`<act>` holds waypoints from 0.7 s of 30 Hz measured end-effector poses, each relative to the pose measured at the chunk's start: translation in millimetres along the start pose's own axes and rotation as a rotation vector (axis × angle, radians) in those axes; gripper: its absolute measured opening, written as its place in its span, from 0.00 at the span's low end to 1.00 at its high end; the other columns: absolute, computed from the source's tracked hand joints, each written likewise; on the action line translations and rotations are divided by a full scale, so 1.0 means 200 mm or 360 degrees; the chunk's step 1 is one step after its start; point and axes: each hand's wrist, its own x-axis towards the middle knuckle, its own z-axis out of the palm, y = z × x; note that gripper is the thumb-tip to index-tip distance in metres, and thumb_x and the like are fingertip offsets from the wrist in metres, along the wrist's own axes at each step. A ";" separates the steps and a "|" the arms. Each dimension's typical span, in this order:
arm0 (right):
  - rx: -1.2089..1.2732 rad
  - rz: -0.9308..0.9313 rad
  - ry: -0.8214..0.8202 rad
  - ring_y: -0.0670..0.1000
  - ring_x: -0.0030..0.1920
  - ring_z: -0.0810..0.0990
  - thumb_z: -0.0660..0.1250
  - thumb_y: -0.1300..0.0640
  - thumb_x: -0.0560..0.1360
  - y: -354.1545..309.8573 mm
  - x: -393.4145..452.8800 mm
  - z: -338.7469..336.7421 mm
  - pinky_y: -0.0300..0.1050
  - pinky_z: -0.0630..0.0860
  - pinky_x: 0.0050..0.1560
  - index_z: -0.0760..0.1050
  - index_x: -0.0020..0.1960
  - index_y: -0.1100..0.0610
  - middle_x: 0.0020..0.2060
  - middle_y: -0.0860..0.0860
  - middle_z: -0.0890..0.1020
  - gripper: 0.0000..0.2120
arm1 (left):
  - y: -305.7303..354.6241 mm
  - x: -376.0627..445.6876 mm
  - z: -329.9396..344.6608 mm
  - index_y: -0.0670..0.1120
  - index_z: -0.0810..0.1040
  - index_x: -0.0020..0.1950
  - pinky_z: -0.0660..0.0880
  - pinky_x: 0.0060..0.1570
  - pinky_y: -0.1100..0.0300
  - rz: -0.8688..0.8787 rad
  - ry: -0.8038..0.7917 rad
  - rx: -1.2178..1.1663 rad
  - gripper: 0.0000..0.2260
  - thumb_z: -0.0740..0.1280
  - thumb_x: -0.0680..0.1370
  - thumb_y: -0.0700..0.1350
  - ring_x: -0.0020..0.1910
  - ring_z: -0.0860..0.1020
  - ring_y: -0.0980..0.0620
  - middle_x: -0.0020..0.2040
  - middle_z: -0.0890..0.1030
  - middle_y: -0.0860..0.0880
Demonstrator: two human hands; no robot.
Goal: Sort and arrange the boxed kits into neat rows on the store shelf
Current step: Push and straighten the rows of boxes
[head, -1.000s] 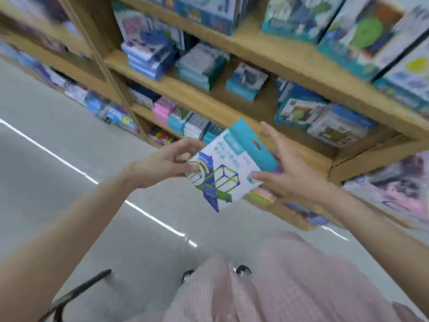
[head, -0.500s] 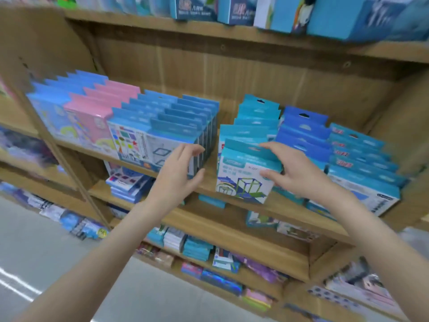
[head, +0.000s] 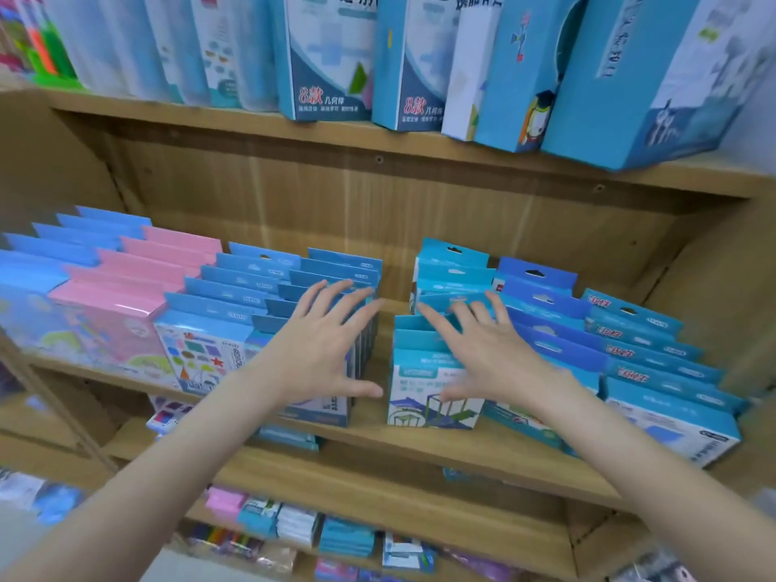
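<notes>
Bright, even, soft light from overhead, no harsh glare. Faint sheen on pink boxes [head: 138, 283] at 9 o'clock. Deep shadow under upper shelf board [head: 378, 159] at 12 o'clock. Sharpest at centre; smeared and blurred toward 8 and 4 o'clock corners. Strong wide-angle bending of edges, tall boxes [head: 630, 77] at 1 o'clock leaning.

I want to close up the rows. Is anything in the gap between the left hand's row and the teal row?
Nothing visible. The left hand rests on the blue row, the right hand on the teal row, and only bare shelf shows in the gap between them.
</notes>
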 end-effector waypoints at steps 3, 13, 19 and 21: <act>0.0066 0.0014 -0.0006 0.57 0.68 0.60 0.68 0.36 0.66 -0.04 0.02 -0.01 0.56 0.52 0.70 0.40 0.75 0.51 0.66 0.55 0.63 0.51 | -0.08 -0.01 0.02 0.42 0.71 0.67 0.67 0.60 0.40 0.0069 -0.0081 0.0106 0.45 0.51 0.65 0.75 0.62 0.74 0.39 0.64 0.75 0.43; 0.0135 0.0119 -0.0024 0.56 0.65 0.62 0.67 0.36 0.66 -0.26 0.08 -0.05 0.53 0.59 0.66 0.40 0.75 0.52 0.67 0.54 0.62 0.51 | -0.13 -0.02 0.09 0.44 0.74 0.64 0.72 0.57 0.44 0.0170 0.0069 0.0080 0.44 0.73 0.55 0.69 0.59 0.76 0.41 0.62 0.76 0.43; 0.0542 0.0172 -0.0104 0.53 0.69 0.60 0.65 0.33 0.67 -0.19 0.03 -0.14 0.51 0.53 0.71 0.47 0.75 0.49 0.68 0.50 0.64 0.46 | -0.13 -0.01 0.08 0.46 0.75 0.60 0.73 0.55 0.44 0.0140 0.0034 0.0010 0.41 0.75 0.54 0.67 0.58 0.76 0.41 0.61 0.77 0.44; 0.0839 0.0233 0.0007 0.50 0.68 0.64 0.64 0.36 0.69 -0.09 0.02 -0.19 0.47 0.59 0.69 0.57 0.72 0.50 0.67 0.50 0.67 0.37 | -0.13 0.00 0.07 0.46 0.74 0.62 0.71 0.57 0.44 0.0124 -0.0009 0.0007 0.41 0.74 0.56 0.67 0.61 0.75 0.40 0.63 0.76 0.43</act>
